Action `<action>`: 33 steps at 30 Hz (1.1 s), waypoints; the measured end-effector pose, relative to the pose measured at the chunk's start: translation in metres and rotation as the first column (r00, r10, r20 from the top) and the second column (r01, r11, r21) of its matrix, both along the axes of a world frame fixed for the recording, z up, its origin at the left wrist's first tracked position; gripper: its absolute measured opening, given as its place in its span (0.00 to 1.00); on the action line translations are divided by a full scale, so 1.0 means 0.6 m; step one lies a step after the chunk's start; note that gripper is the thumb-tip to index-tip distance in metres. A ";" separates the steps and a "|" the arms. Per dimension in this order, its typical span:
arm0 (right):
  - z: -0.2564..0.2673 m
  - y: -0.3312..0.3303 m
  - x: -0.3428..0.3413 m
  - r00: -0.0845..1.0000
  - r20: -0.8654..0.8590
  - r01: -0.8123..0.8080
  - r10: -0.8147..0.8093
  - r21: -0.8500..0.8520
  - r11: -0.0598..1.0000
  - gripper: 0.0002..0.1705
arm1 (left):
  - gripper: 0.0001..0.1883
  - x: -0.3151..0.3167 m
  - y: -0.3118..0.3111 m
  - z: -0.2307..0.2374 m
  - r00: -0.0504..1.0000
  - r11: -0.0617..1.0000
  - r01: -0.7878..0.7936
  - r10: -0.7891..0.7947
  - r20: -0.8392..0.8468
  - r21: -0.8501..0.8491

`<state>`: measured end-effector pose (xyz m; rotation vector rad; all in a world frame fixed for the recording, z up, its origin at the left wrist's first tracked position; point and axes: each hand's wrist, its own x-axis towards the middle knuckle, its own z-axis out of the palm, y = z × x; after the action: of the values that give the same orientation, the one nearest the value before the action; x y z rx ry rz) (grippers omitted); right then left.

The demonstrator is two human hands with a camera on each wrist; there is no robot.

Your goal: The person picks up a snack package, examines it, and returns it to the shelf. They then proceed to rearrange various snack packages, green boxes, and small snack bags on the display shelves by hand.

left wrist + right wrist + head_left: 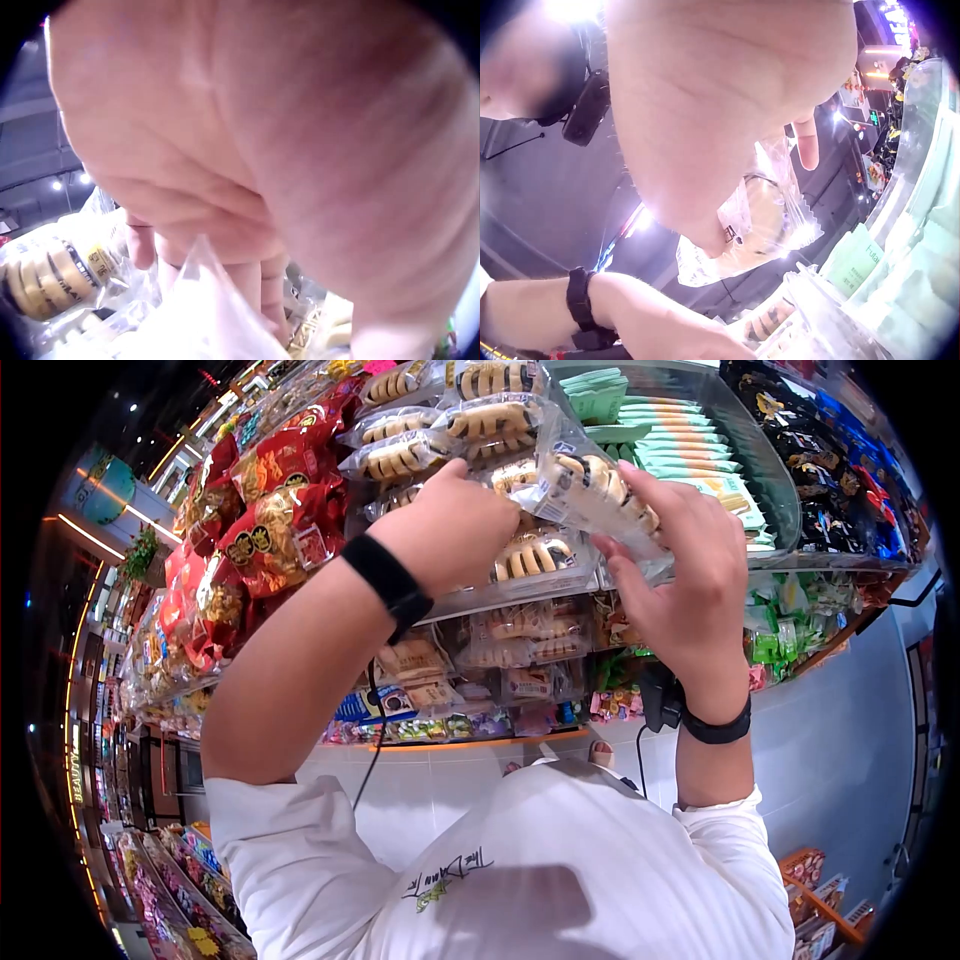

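My right hand point(685, 570) pinches a clear packet of pastries with dark filling point(600, 485) between thumb and fingers, raised and tilted over the display. In the right wrist view, the thumb presses the held packet's wrapper point(761, 214). My left hand point(455, 525) reaches down among similar pastry packets point(535, 555) in the bin, its fingers mostly hidden in the head view. The left wrist view shows its fingers point(225, 285) pointing down behind a shiny wrapper corner point(202, 274); I cannot tell whether they grip it. Another pastry packet point(56, 274) lies beside that hand.
Red snack bags point(285, 525) are heaped left of the pastry bin. A clear-walled bin holds pale green packets point(690, 445) on the right, with dark packets point(810, 450) beyond. Lower shelves hold more bagged goods point(525, 635). Cables hang from both wrists.
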<state>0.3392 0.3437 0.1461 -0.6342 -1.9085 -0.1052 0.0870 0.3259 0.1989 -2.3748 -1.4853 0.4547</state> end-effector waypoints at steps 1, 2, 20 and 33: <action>-0.002 -0.001 0.001 1.000 -0.001 -0.010 0.010 0.002 1.000 0.37 | 0.03 0.005 0.004 -0.001 0.998 0.999 -0.026 0.024 -0.062 -0.033; -0.004 -0.002 0.002 1.000 -0.004 -0.018 0.018 0.005 1.000 0.37 | 0.03 0.000 0.004 -0.010 0.999 1.000 -0.003 0.003 -0.045 -0.003; -0.017 -0.004 0.021 0.999 -0.030 -0.040 0.039 -0.014 0.999 0.37 | 0.19 -0.007 -0.006 0.007 0.975 0.973 -0.110 0.145 0.171 -0.203; -0.001 -0.009 0.001 0.990 0.122 -0.066 0.071 -0.049 0.997 0.35 | 0.35 -0.009 -0.193 -0.011 0.908 0.927 -0.228 0.091 0.409 0.298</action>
<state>0.3396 0.3384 0.1458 -0.6032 -2.0553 -0.0593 0.0819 0.2102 0.1923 -2.1497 -1.7686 -0.2495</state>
